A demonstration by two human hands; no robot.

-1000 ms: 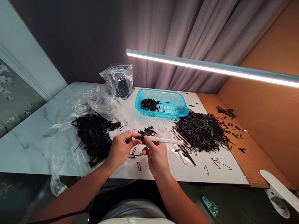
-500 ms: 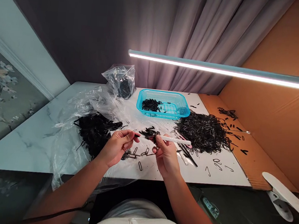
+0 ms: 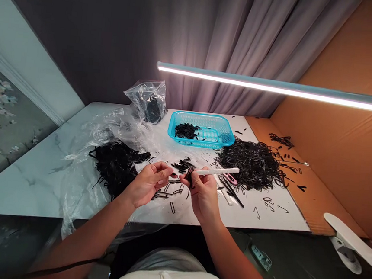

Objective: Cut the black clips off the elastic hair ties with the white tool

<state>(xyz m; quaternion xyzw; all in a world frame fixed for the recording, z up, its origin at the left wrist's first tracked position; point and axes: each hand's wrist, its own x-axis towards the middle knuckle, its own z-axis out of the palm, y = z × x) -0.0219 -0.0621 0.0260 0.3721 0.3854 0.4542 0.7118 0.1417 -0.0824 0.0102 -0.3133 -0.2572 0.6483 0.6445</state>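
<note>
The right hand (image 3: 204,197) grips a white stick (image 3: 218,172) in closed fingers (image 3: 196,179), and a thin black strip (image 3: 188,183) dangles there, its upper end hidden behind them. The left hand (image 3: 149,184) sits just beside it, fingers (image 3: 165,169) half curled; whether they hold anything is too small to tell. The stick now tilts up to the right instead of lying nearly level. Both hands are in front of the blue plastic basket (image 3: 201,130), with a heap of black strips (image 3: 252,165) on the worktop (image 3: 263,220) to its front right
</note>
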